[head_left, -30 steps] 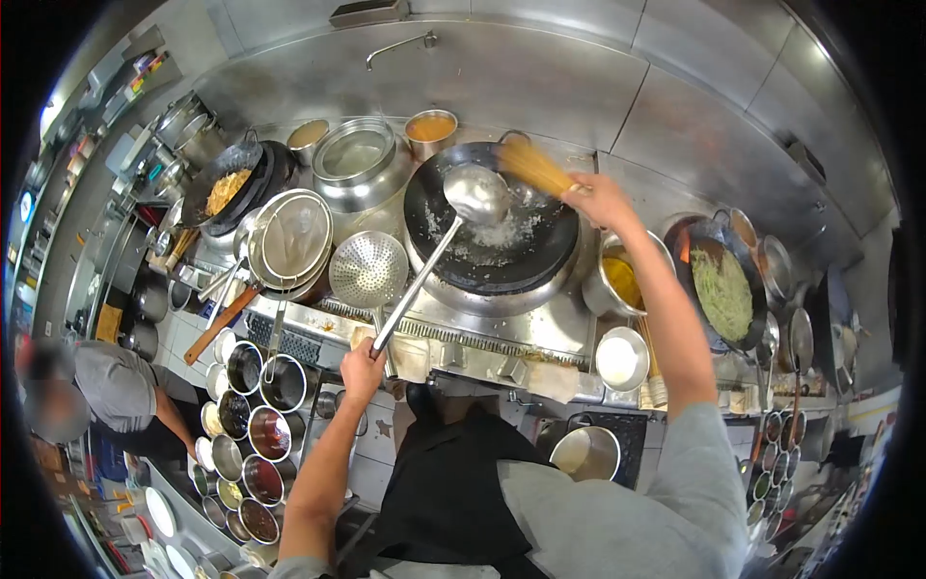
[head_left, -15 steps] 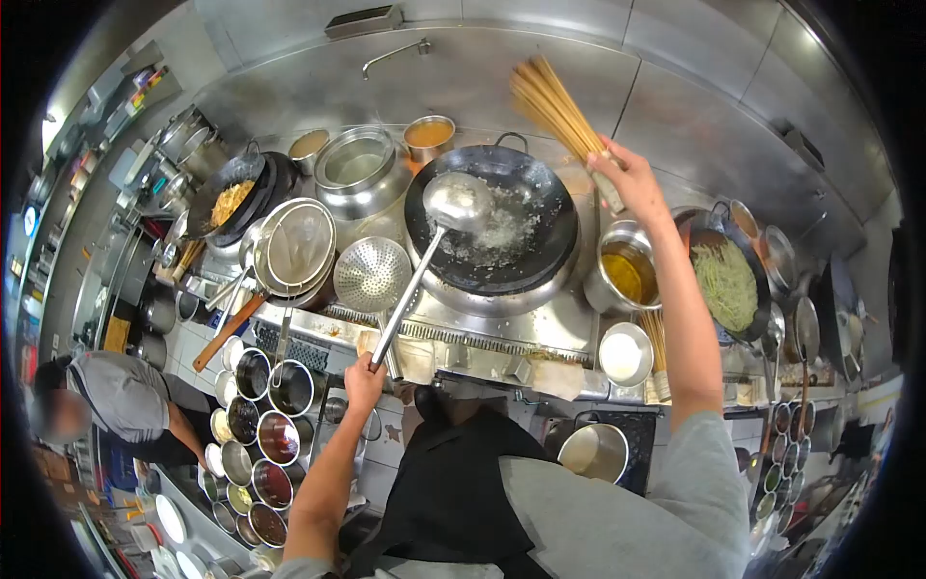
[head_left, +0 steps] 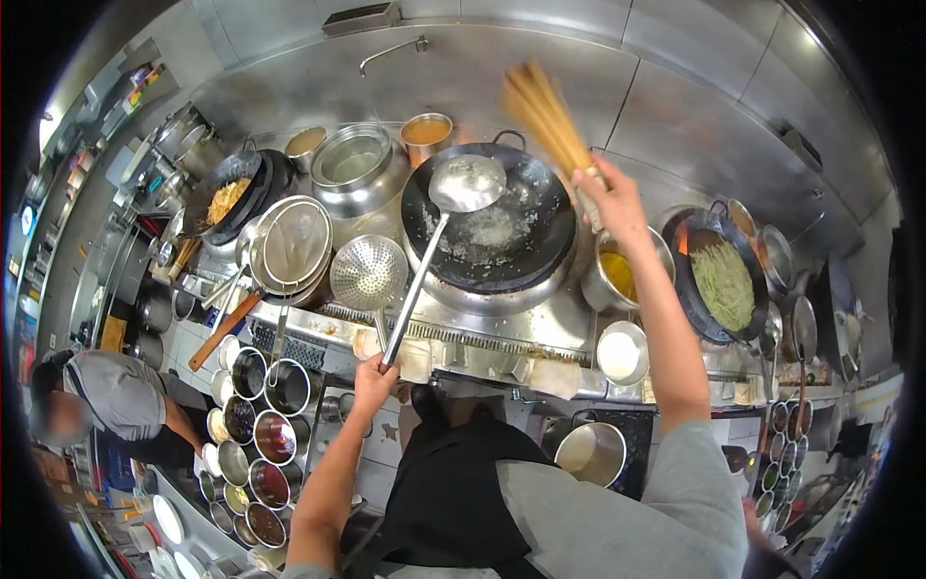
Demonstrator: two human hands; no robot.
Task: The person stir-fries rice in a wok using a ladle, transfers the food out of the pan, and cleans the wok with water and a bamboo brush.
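Note:
My left hand (head_left: 373,384) is closed around the end of a long-handled ladle (head_left: 467,183), whose bowl hangs over the upper left part of a black wok (head_left: 540,236). Frothy water and small white bits lie in the wok. My right hand (head_left: 612,198) grips a bamboo brush (head_left: 550,111) by its bound end, to the right of the wok's far edge. The bristles point up and to the left, slightly blurred. Below that hand stands a pot of yellow oil (head_left: 617,275).
A wok of green shreds (head_left: 721,285) is on the right, with flame at its left edge. Left are a perforated skimmer (head_left: 369,273), stacked strainers (head_left: 295,245) and a wok of brown food (head_left: 227,201). A co-worker (head_left: 121,396) bends near sauce pots (head_left: 275,437).
The brush rose from the wok's far edge, then came down slightly in my right hand. The ladle bowl has moved up a little. A blurred shape now shows at the lower right.

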